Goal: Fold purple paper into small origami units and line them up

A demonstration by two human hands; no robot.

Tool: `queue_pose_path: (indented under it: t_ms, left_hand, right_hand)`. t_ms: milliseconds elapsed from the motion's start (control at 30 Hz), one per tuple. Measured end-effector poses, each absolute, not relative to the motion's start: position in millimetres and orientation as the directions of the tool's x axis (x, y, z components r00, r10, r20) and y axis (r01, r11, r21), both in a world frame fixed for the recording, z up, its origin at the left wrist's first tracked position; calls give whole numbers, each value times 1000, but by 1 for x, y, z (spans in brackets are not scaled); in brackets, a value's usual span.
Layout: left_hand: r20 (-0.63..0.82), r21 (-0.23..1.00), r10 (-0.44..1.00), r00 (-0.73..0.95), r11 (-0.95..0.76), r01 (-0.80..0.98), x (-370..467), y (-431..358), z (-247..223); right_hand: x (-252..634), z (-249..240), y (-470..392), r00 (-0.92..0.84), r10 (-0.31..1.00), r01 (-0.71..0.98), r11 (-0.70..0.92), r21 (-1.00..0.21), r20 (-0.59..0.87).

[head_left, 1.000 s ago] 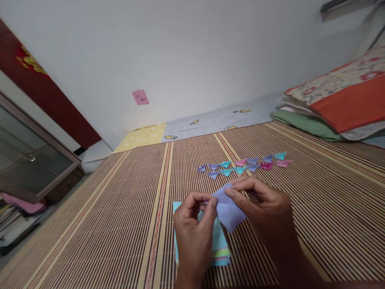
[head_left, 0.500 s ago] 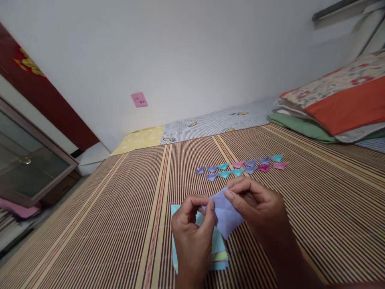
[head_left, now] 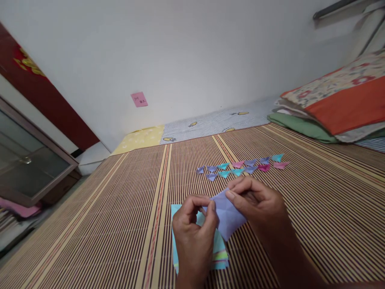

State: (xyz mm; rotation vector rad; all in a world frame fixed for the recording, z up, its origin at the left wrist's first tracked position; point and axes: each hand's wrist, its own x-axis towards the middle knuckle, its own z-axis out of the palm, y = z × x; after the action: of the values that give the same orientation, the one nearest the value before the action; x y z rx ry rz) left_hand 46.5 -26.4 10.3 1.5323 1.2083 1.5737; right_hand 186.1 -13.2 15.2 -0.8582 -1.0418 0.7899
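A creased purple sheet of origami paper (head_left: 228, 216) is stretched between my two hands above the mat. My left hand (head_left: 195, 228) pinches its left corner between thumb and forefinger. At the upper right edge, my right hand (head_left: 255, 204) grips the sheet the same way, its other fingers curled. Beneath my left hand lies a stack of coloured paper (head_left: 221, 247), light blue on top with yellow-green and pink edges showing; the hand hides part of it. Beyond the hands, several small folded paper boats (head_left: 237, 171) in purple, teal and pink form two rows.
A striped bamboo mat (head_left: 120, 212) covers the surface. Folded bedding (head_left: 339, 104) is piled at the right. A pink note (head_left: 139, 99) is stuck on the white wall (head_left: 210, 52) ahead. To the left stands a glass-fronted cabinet door (head_left: 33, 160).
Both hands keep their pinch on the purple sheet. The sheet has shifted very slightly, its lower corner a little lower and further right.
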Motion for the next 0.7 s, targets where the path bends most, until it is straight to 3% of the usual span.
queue_pose_path:
  t_ms: [233,433,700]
  left_hand:
    - [366,930,905,-216,-346,125,48,-28,7]
    - [280,959,925,-257,-281,31,50,-27,8]
    - [192,963,938,-288,-237,-129,46,-24,16]
  right_hand:
    - [182,14,-17,270,927,-105,297,-949,260]
    - [182,13,-19,342,827,171,413,-895,447]
    - [179,8,-17,320,797,207,468,-859,511]
